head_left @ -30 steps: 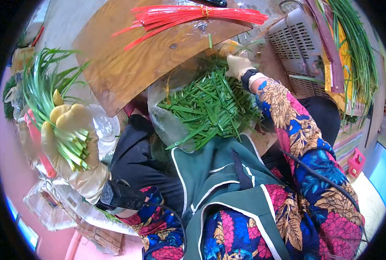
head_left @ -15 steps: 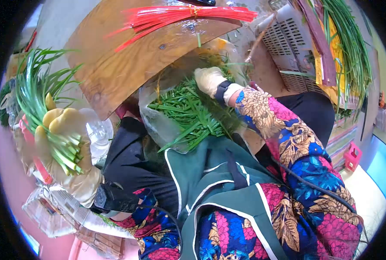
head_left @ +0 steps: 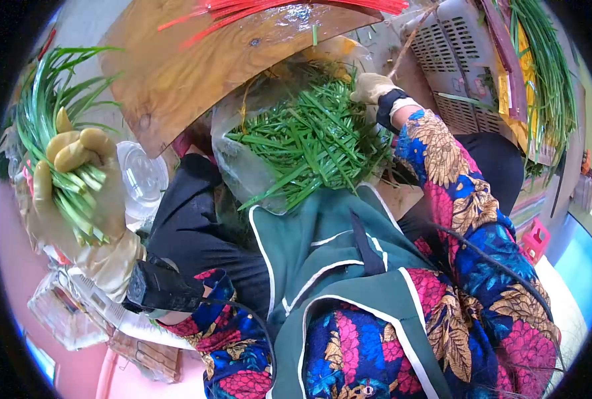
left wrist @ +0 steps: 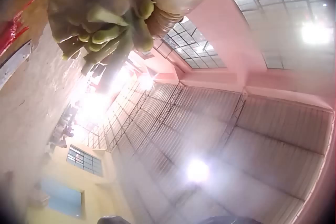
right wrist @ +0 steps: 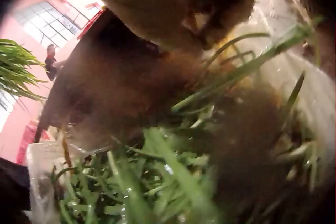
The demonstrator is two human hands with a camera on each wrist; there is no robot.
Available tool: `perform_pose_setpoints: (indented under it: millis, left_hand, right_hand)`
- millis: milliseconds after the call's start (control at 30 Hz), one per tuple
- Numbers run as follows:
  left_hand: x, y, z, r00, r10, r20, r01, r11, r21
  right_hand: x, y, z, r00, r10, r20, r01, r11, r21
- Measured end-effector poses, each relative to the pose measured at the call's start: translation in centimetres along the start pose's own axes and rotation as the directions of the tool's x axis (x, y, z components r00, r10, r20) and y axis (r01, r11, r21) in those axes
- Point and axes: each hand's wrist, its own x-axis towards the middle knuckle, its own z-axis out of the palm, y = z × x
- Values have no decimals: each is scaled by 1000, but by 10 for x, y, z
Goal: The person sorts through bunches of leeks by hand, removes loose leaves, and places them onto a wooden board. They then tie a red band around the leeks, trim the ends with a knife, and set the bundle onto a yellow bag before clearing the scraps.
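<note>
My gloved left hand point(head_left: 110, 193) is raised at the left, its fingers curled round a bunch of garlic chives point(head_left: 40, 130). The long green leaves fan upward, and the pale cut stem ends point(left wrist: 107, 32) show below the fingers. Between the knees sits a clear plastic bag point(head_left: 242, 176) filled with loose green leaves point(head_left: 309, 143). My gloved right hand point(head_left: 373, 88) is at the bag's upper right rim, with bent fingers point(right wrist: 173, 19) above the leaves. I cannot tell whether those fingers pinch anything.
A wooden board point(head_left: 183, 73) stands ahead, with red strips point(head_left: 296, 10) lying across its far edge. A grey perforated crate point(head_left: 452, 60) is at the right, beside more long chives point(head_left: 552, 86). Near the left knee lies a clear plastic container point(head_left: 143, 176).
My right hand moved inward over the leaves, then back out to the bag's right rim. The left hand still holds its bunch and sits slightly further left and higher in view.
</note>
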Motion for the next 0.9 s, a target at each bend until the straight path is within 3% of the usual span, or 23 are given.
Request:
perform_pose_setpoints:
  millis: [67,167,200,300,333,367,433,467,567,600,633,667,700,767,900]
  left_hand:
    - [2,7,1,1000,-14,-26,14,1000,22]
    - [2,6,2,1000,-19,-7,19,999,41]
    - [2,4,3,1000,-19,3,19,999,44]
    - [1,-2,6,1000,-19,-6,19,1000,13]
    - [0,-1,7,1000,-17,-11,17,1000,6]
    - [-1,-1,9,1000,-12,-15,12,1000,-2]
    - [-2,1,8,999,29,-27,-28,999,32]
    - [-2,2,6,997,62,-36,-59,995,77]
    - [-7,-1,8,996,84,-37,-80,991,105]
    - [-11,-10,15,992,111,-65,-102,987,122]
    - [-12,-9,16,993,95,-66,-87,990,114]
    - [-13,-9,16,995,80,-68,-72,992,105]
    - [-15,-8,17,996,64,-69,-57,994,96]
    - [-9,5,4,1000,-20,-3,20,999,29]
    - [-9,3,6,999,-35,-7,35,999,3]
  right_hand:
    - [-11,-7,2,996,-94,11,92,991,101]
    - [-16,-33,-1,967,-7,255,-99,912,397]
    - [-13,-38,0,921,-153,358,-46,870,491]
    - [-12,-56,13,754,-280,595,5,907,421]
    - [-31,-75,0,736,-305,605,50,915,401]
    - [-32,-82,7,659,-429,618,143,878,457]
    - [-61,-113,-6,582,-409,703,67,885,460]
    - [-64,-121,-5,532,-424,733,102,892,441]
    - [-61,-116,-24,675,-430,599,214,892,398]
    - [-48,-107,-25,805,-340,487,192,925,328]
    - [-32,-94,-30,849,-389,358,230,882,411]
    - [-22,-90,-33,957,-252,144,203,936,287]
    - [-3,-80,-25,981,-187,-44,191,939,286]
    - [6,-82,-23,984,-138,-117,172,912,372]
    - [20,-119,1,992,-112,-64,129,866,483]
